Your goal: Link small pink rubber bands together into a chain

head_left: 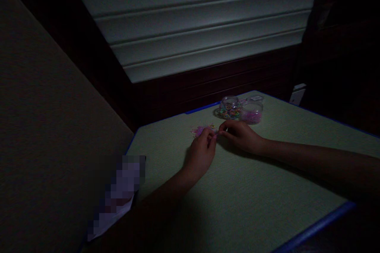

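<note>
Dim room [208,81] | I see a pale-green, blue-edged tabletop [267,185] below a white slatted panel [204,19] | left hand [202,151] pinches a small pink piece [215,136] beside the pink pile [197,131]; right hand [242,136] just beside, grip I cannot tell | ring-filled jar [229,111], pink-filled jar [251,115] behind

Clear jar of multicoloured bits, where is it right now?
In the head view, that clear jar stands right of centre near the far edge of the table, just left of the jar with pink contents and beyond the right hand.
</note>
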Available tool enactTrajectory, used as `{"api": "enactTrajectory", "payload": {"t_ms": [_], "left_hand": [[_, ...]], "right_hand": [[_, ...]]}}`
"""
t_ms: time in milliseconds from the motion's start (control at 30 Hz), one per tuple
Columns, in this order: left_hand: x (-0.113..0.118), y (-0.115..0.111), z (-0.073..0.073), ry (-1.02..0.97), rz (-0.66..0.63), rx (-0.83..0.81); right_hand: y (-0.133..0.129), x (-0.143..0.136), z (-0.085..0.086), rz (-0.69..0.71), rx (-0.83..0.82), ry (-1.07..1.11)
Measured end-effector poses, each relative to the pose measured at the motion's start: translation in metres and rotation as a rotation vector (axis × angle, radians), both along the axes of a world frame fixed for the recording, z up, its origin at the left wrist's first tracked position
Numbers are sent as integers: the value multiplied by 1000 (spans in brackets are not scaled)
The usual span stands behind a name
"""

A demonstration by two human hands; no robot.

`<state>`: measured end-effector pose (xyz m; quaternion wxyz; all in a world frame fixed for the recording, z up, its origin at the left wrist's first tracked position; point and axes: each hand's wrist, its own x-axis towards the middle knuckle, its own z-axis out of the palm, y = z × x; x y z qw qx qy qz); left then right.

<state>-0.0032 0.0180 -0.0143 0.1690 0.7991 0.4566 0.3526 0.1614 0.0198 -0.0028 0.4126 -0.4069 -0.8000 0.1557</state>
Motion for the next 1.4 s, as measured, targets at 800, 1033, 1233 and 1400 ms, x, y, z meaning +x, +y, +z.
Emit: {"api": "enactTrajectory", "payload": {"t_ms": [800, 1033, 1233, 1400], "left_hand": [[0, -1, 1, -36, 7, -18], [-1, -1, 2, -11, 16, -16], [0, -2, 3, -21, 28, -24], [-1, -3, 4, -10, 12, -40]], "right_hand": [[0, 1, 1, 19, 90, 54], [-2, 1, 1, 41, 106, 50], [-2, 2, 2, 65, 110, 37], [-3, 2, 3, 75, 137, 40]]}}
